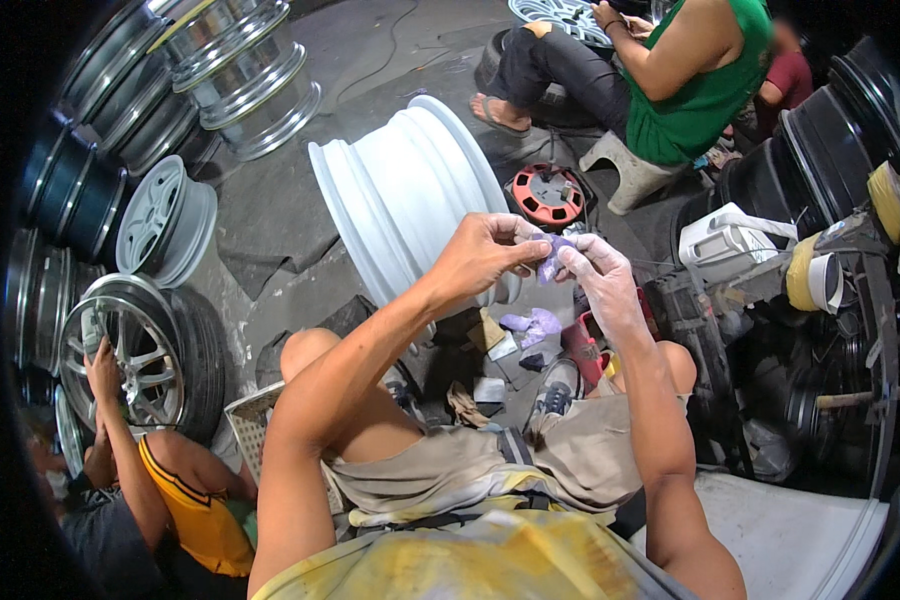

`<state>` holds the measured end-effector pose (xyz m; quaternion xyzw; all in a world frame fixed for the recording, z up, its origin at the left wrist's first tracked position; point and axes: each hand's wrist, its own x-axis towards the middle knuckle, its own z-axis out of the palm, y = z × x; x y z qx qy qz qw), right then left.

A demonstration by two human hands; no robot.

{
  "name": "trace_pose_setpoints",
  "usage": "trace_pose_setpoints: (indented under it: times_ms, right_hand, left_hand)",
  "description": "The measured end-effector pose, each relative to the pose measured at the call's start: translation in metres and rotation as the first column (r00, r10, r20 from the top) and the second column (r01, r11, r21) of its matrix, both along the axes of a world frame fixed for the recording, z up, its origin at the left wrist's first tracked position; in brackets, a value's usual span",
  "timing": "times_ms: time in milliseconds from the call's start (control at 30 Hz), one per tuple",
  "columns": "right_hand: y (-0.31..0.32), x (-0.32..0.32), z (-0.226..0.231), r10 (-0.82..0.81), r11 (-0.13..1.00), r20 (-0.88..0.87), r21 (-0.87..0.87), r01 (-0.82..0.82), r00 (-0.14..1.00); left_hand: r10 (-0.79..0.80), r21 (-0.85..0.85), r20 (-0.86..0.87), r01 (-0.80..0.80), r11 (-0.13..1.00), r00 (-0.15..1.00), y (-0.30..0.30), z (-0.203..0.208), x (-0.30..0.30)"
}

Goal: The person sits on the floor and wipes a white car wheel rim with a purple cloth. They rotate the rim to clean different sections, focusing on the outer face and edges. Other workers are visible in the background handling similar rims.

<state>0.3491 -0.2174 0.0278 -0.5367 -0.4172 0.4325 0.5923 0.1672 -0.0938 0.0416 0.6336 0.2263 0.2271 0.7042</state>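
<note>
A small folded purple piece of sandpaper (551,262) is pinched between both hands in front of me. My left hand (489,254) has its thumb and fingers closed on one side of it. My right hand (604,284), dusted with white powder, grips the other side. Just beyond my left hand, a large pale grey-white wheel rim (398,185) lies on its side on the floor, partly hidden by my left hand and forearm. More purple scraps (536,326) lie on the floor between my feet.
A red and black cable reel (548,196) lies beyond my hands. A person in green (690,85) sits on a stool (630,172), handling another rim. Stacked rims (240,75) stand at left, near another person's hand (102,370). A metal frame with tape rolls (812,275) is at right.
</note>
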Motion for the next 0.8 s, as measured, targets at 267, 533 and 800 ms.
trace_pose_setpoints:
  times_ms: [267,533,800]
  right_hand:
    - [-0.006,0.016,-0.015,0.134,0.988,-0.062,-0.073,-0.138,0.989]
    - [-0.015,0.001,-0.014,0.222,0.971,-0.196,-0.047,-0.235,0.955]
    - [-0.014,0.006,-0.018,-0.108,0.994,0.068,-0.01,0.109,0.992]
  left_hand:
    - [-0.089,0.165,-0.201,0.123,0.979,0.976,-0.006,-0.008,-0.001]
    - [0.042,0.63,-0.219,0.109,0.769,0.975,-0.002,0.0,-0.02]
    - [0.687,0.929,-0.355,0.324,0.181,0.634,0.054,-0.034,-0.059]
